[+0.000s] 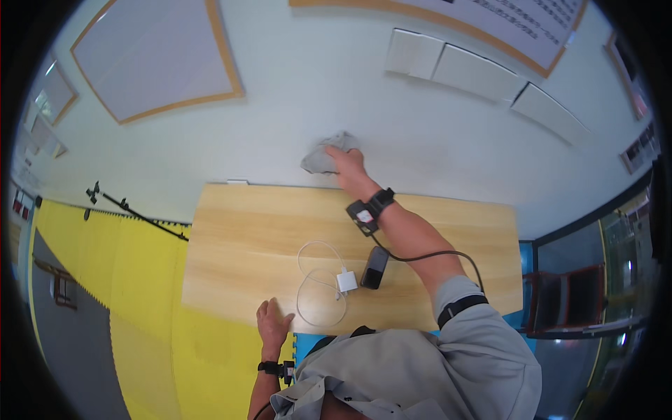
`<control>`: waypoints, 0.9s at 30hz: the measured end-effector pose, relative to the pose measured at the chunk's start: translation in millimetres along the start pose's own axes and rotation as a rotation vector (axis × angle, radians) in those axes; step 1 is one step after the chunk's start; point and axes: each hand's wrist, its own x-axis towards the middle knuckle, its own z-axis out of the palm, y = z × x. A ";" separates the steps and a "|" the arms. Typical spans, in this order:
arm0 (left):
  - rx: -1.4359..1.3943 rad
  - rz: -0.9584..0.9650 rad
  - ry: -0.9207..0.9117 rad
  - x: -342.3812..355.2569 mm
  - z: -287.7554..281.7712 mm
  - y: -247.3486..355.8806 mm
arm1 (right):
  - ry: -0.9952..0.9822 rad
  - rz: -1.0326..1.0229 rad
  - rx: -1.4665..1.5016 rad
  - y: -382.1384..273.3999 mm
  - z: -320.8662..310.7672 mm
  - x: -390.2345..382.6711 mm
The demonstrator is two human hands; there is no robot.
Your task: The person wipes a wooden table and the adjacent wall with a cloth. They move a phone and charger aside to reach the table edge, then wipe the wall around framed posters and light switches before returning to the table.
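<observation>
My right hand [349, 168] reaches across the table and is closed on a grey cloth [320, 160], which it presses to the white wall just above the table's back edge. The cloth is bunched, and part of it spreads out beyond my fingers. At the near left edge of the wooden table [238, 245], my left hand [274, 323] lies on the tabletop with its thumb apart from the fingers and nothing in it. A white charger [346, 281] with a looped white cable sits near the table's front. Right beside it is a black box-shaped device [375, 268].
Framed boards [157, 63] and a row of white panels [476, 72] are on the wall. A black stand pole [143, 215] slants left of the table over yellow floor mats [143, 280]. At the right stands a dark red chair [565, 297]. A cable runs along my right arm.
</observation>
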 end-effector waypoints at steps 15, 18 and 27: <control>0.140 0.212 -0.039 73.0 -2.8 -32.5 | 0.672 -0.661 -0.272 -242.0 -233.1 -24.7; 0.160 0.203 -0.048 71.0 -3.3 -26.7 | 0.693 -0.730 -0.274 -251.4 -201.6 -23.6; 0.123 0.215 0.011 65.0 4.3 -34.4 | 0.400 -0.730 -0.322 -171.6 -20.4 -5.2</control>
